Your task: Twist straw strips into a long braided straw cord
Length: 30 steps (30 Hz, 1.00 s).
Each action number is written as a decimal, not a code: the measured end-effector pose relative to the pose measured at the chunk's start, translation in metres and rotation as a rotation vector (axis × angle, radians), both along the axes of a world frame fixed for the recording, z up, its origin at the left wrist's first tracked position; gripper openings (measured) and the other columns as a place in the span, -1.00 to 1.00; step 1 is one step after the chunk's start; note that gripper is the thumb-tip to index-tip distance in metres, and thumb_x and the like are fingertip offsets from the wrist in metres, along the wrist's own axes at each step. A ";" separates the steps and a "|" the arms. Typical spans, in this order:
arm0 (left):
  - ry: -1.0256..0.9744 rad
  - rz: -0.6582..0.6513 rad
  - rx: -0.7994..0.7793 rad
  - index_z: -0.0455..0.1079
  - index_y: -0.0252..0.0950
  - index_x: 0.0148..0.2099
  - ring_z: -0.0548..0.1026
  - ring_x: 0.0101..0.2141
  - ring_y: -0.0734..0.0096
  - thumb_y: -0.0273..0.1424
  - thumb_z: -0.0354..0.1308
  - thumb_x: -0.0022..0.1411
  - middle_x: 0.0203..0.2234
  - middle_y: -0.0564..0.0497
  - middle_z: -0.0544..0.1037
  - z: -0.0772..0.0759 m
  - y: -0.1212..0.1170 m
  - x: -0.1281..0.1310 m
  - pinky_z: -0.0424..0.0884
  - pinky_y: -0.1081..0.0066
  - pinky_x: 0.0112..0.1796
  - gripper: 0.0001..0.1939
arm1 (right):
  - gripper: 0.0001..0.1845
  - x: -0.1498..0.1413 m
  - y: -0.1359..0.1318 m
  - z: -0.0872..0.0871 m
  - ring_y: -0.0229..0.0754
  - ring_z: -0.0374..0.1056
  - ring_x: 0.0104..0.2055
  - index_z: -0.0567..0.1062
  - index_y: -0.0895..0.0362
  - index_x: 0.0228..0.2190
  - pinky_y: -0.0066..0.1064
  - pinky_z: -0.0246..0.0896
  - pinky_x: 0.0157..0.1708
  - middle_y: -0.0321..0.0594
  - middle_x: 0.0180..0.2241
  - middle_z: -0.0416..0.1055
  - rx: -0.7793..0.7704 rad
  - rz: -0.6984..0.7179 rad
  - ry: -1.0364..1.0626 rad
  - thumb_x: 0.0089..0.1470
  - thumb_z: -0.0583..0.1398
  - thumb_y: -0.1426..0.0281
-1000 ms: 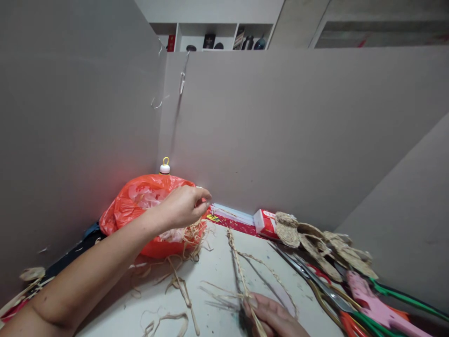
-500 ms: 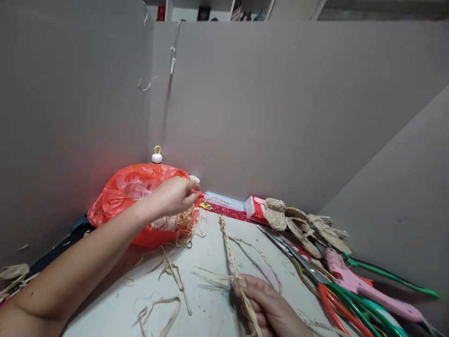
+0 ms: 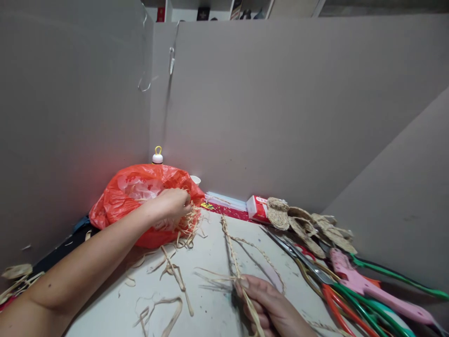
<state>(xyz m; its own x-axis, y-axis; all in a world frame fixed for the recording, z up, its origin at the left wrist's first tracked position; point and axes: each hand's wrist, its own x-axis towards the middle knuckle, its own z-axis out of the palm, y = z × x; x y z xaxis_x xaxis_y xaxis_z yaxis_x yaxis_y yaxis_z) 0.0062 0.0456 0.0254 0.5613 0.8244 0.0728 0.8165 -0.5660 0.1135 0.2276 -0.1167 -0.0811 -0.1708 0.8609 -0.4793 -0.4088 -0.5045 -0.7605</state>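
My right hand [image 3: 264,304] pinches a braided straw cord [image 3: 231,250] between thumb and fingers. The plait runs away from me over the white table, with loose strands sticking out left of the thumb. A thinner twisted length [image 3: 261,252] curves off to its right. At the mouth of a red plastic bag [image 3: 115,201], my left hand [image 3: 177,203] has its fingers curled down among pale straw strands [image 3: 189,222] that spill over the bag's edge. Its fingertips are hidden, so what they hold cannot be made out.
Loose strips [image 3: 177,276] lie on the table [image 3: 206,304]. On the right are large scissors [image 3: 308,267], a pink glue gun [image 3: 372,285], a red-and-white box [image 3: 257,208] and woven straw pieces [image 3: 300,222]. A white cup [image 3: 195,179] and a bottle [image 3: 157,158] stand behind the bag. Grey panels [image 3: 263,107] enclose the table.
My left hand has dropped from above the bag's right edge down into the straw at its mouth. My right hand keeps its pinch on the cord. The view has tilted downward.
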 end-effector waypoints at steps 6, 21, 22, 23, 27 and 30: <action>-0.070 -0.035 0.075 0.39 -0.28 -0.46 0.32 -0.57 0.43 -0.36 -0.06 0.12 -0.56 -0.03 0.46 0.008 -0.006 -0.002 0.06 0.42 -0.53 -0.76 | -0.54 0.000 0.000 0.000 -0.55 -0.37 -0.70 0.28 0.16 -0.59 -0.70 -0.47 -0.77 -0.58 -0.72 -0.20 0.010 0.005 -0.001 -0.28 0.42 0.20; -0.034 0.079 -0.059 0.44 -0.28 -0.36 0.44 -0.47 0.35 -0.38 0.13 0.00 -0.45 -0.05 0.53 -0.028 -0.003 0.010 0.20 0.47 -0.49 -0.88 | -0.59 -0.006 0.002 0.003 -0.54 -0.38 -0.72 0.24 0.15 -0.59 -0.65 -0.50 -0.78 -0.60 -0.75 -0.15 0.176 0.146 0.039 -0.17 0.35 0.23; -0.049 0.071 -0.061 0.44 -0.28 -0.39 0.43 -0.49 0.38 -0.41 0.13 0.00 -0.48 -0.03 0.53 -0.026 -0.004 0.010 0.20 0.48 -0.49 -0.90 | -0.59 -0.006 0.002 0.003 -0.54 -0.38 -0.72 0.23 0.15 -0.59 -0.65 -0.50 -0.78 -0.61 -0.75 -0.14 0.188 0.152 0.035 -0.17 0.35 0.23; -0.071 0.062 -0.057 0.45 -0.28 -0.41 0.42 -0.50 0.40 -0.43 0.12 0.00 -0.51 -0.02 0.52 -0.022 -0.006 0.011 0.20 0.49 -0.49 -0.91 | -0.60 -0.006 0.002 0.003 -0.54 -0.38 -0.72 0.23 0.15 -0.59 -0.64 -0.51 -0.77 -0.61 -0.75 -0.15 0.200 0.156 0.032 -0.17 0.34 0.24; -0.219 0.030 0.009 0.47 -0.31 -0.33 0.40 -0.47 0.46 -0.44 0.04 0.07 -0.46 -0.01 0.52 0.015 -0.014 0.003 0.22 0.50 -0.44 -0.82 | -0.60 -0.006 0.001 0.003 -0.53 -0.38 -0.71 0.22 0.14 -0.58 -0.65 -0.52 -0.76 -0.62 -0.75 -0.16 0.229 0.174 0.034 -0.21 0.35 0.26; -0.295 0.029 0.027 0.45 -0.33 -0.24 0.38 -0.51 0.51 -0.39 -0.03 0.14 -0.47 0.00 0.51 0.040 -0.026 -0.012 0.21 0.52 -0.47 -0.75 | -0.60 -0.006 0.000 0.003 -0.54 -0.36 -0.72 0.20 0.14 -0.59 -0.65 -0.52 -0.76 -0.62 -0.75 -0.14 0.242 0.195 0.036 -0.21 0.34 0.27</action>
